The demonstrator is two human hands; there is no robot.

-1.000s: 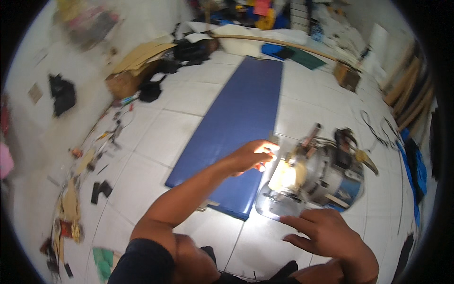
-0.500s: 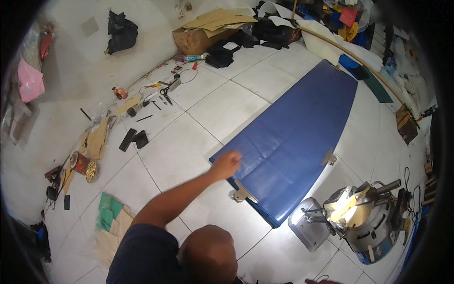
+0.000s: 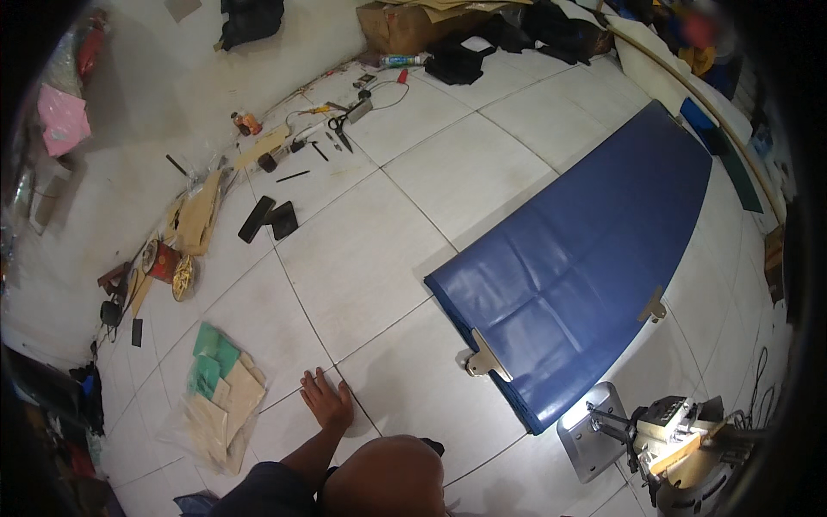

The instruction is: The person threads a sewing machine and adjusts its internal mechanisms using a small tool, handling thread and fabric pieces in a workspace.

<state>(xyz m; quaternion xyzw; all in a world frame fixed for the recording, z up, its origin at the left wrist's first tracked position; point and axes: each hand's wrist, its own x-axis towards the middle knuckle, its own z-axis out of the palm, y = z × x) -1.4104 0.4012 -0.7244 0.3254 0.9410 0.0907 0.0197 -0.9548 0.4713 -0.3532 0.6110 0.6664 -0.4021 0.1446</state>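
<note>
My left hand (image 3: 326, 401) rests flat on the white floor tiles, fingers spread, holding nothing. Nearest to it, on its left, lies a clear plastic bag (image 3: 226, 405) with green and tan pattern pieces. To its right is a long layered stack of blue vinyl-like sheet (image 3: 568, 267), creased near its close end. One metal clip (image 3: 488, 358) grips the stack's near left edge, and another clip (image 3: 653, 304) its right edge. My right hand is out of view.
An electric cloth-cutting machine (image 3: 676, 439), its flat metal base (image 3: 594, 431) lit, stands past the stack's near corner. Scissors (image 3: 340, 133), black blocks (image 3: 268, 219) and a red tin (image 3: 162, 261) lie along the wall. A cardboard box (image 3: 396, 30) sits at the back.
My left hand has left the blue sheet and come down leftward onto the floor, its fingers now spread. The view has shifted, so the stack sits further right.
</note>
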